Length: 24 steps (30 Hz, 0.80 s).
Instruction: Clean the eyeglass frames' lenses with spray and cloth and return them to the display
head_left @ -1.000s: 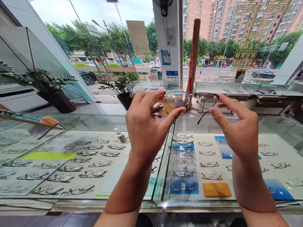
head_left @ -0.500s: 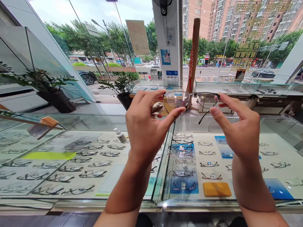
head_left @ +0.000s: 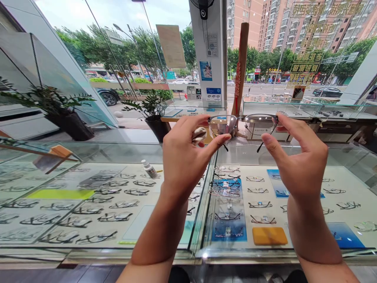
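Note:
A pair of eyeglasses (head_left: 240, 118) with thin dark-topped frames is held up level above the glass counter, lenses facing me. My left hand (head_left: 188, 153) is closed on its left side, thumb and forefinger at the left lens. A crumpled pale cloth (head_left: 199, 135) is tucked in the curled fingers of that same hand. My right hand (head_left: 300, 151) is closed on the right end of the frame, forefinger at the hinge and thumb below. Both temple tips hang below the lenses.
Under the glass counter (head_left: 188, 251) lie rows of spectacles. A small white bottle (head_left: 149, 169) stands left of my left wrist, and an orange case (head_left: 269, 236) lies near the front edge. Farther off are potted plants (head_left: 153, 114), a wooden post (head_left: 241, 67) and another display case (head_left: 279, 110).
The eyeglasses have shifted slightly right and turned more level, with both temple tips now showing evenly. Both hands have moved a little to the right, keeping their hold.

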Available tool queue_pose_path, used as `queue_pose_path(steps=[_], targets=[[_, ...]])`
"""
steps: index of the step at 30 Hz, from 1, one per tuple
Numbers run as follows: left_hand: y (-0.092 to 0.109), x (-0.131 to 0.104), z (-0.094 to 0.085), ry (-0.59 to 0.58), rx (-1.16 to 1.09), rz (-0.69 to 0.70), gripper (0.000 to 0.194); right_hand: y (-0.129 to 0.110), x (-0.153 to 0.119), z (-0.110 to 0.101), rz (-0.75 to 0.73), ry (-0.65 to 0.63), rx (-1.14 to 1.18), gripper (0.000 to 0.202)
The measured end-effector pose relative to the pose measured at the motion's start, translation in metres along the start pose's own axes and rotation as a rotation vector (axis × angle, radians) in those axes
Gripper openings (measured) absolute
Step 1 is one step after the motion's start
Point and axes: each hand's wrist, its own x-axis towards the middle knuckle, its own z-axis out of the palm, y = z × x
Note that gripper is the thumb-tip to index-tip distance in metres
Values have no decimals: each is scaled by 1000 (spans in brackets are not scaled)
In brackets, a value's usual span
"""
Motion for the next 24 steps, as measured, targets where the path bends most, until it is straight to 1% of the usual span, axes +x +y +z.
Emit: queue_pose_path(steps=[7,20,24], targets=[[0,0,0,-32,14,-13,48,-1,-1,-1,8,-1,1,40],[-1,0,1,-25,-25,4,47,-7,-1,-4,26,0,12,41],[-1,0,1,-2,-31,24,47,-7,-2,-4,16,-1,-2,41]])
